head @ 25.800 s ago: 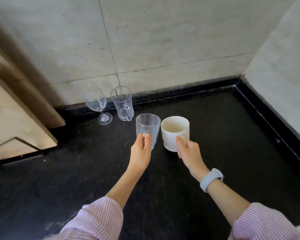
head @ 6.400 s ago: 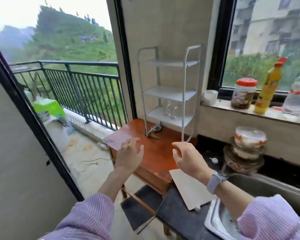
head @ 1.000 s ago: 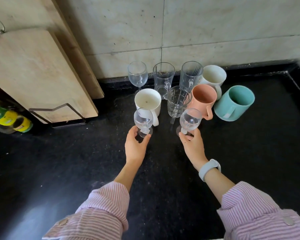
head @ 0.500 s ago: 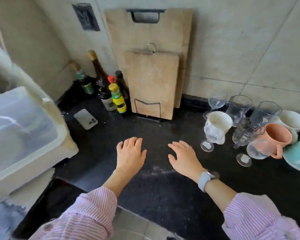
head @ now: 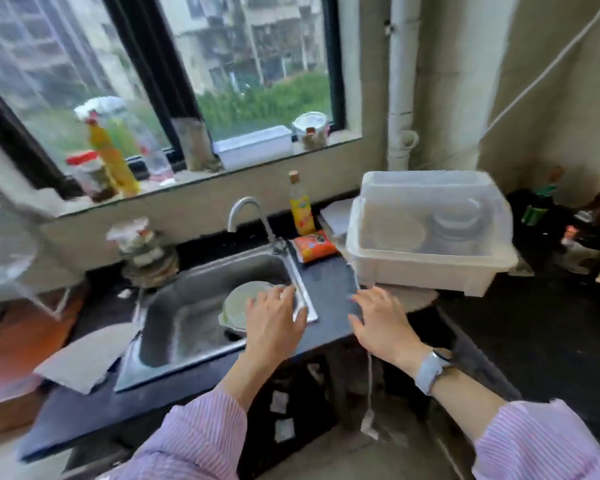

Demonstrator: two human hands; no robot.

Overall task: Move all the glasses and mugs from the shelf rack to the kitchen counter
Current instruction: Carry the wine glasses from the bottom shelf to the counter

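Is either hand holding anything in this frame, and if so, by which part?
Nothing is held. The left hand and right hand are both empty, fingers spread, in front of the sink.

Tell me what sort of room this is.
A home kitchen, most likely: a steel sink with a curved tap set in a dark counter, and a lidded plastic dish box holding bowls beside it.

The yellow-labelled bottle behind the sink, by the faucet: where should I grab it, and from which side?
Judging by its pose, take the yellow-labelled bottle round its labelled body, coming from the front right. It stands upright against the wall; the faucet crowds its left, the orange packet lies in front. Both hands, left hand and right hand, hold nothing.
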